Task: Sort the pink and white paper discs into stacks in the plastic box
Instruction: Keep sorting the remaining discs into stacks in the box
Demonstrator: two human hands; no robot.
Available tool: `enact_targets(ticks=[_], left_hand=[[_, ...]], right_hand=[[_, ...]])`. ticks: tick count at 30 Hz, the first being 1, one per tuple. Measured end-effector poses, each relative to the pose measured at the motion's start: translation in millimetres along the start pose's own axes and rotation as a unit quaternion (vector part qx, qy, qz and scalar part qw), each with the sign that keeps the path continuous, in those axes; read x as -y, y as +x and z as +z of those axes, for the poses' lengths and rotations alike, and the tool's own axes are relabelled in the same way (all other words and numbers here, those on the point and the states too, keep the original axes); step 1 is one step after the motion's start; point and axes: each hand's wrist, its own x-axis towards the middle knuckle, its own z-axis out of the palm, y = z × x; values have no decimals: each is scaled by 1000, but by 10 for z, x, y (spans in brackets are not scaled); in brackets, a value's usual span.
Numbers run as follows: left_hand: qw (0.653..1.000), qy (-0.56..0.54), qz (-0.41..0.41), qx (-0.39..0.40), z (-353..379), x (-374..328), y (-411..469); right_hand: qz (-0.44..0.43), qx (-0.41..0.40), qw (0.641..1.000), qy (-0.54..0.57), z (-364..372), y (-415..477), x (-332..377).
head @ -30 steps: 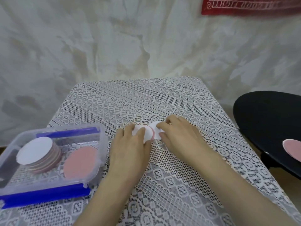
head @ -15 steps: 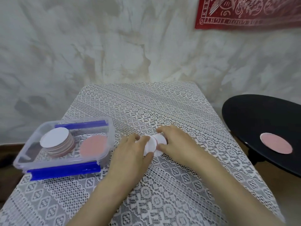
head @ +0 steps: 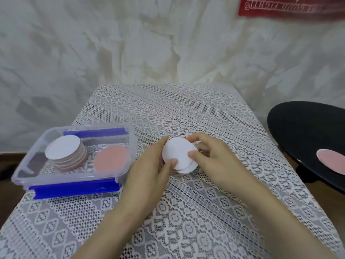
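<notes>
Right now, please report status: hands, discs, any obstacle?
Both hands, left hand and right hand, pinch white discs above the table. Plastic box open, two stacks inside. Path to box clear.

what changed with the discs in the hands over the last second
A second ago the two white discs lay side by side on the lace tablecloth under both hands. Now the left hand and right hand have drawn them together, overlapped, and tilted them up, thumbs on the face. The plastic box, its white-topped stack and pink disc stayed as they were, like the pink disc on the black table.
</notes>
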Motion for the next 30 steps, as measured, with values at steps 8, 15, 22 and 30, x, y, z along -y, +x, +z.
enact_targets(ticks=[8,15,22,30], left_hand=[[992,-113,-50,2,-57,-7,25],[995,-80,-57,15,-68,3,-70],[1000,-2,-23,-1,-63,-54,-120],[985,-167,-50,10,-60,-70,-140]], right_hand=[[-12,8,999,-41,-28,3,-88],[20,-34,998,-53,-30,-60,-97],[11,-96,993,-67,-87,-89,-113],[23,36,996,81,-40,2,-55]])
